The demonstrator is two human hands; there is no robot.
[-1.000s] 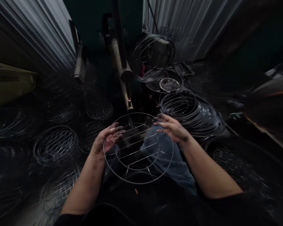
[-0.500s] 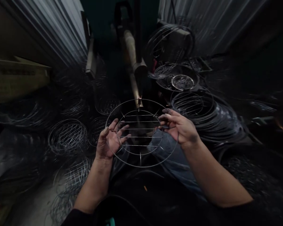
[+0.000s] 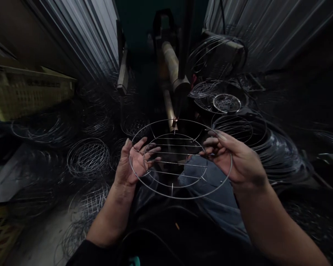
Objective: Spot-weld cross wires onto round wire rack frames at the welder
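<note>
A round wire rack (image 3: pixel 177 163) is held up in front of me, with an outer ring, a smaller inner ring, parallel cross wires and short spokes. My left hand (image 3: pixel 134 160) has its thumb over the left rim, fingers loosely spread beneath the wires. On the opposite side, my right hand (image 3: pixel 233 153) pinches the rim between thumb and fingers. The rack's far edge meets the copper-coloured tip of a machine's lower arm (image 3: pixel 170 109). Whether the tip presses on the wire is too dark to tell. Above it is a thicker metal cylinder (image 3: pixel 173 64).
Finished-looking wire racks (image 3: pixel 88 157) lie stacked at left, near a yellow crate (image 3: pixel 36 90). To the right are a large pile of wire rings (image 3: pixel 283 151) and a round dish of small wire pieces (image 3: pixel 226 103). Corrugated metal sheets stand behind.
The view has swung left, so the surroundings appear farther right. The rack has tilted and turned slightly, its right side nearer me. Both hands keep hold of its rim.
</note>
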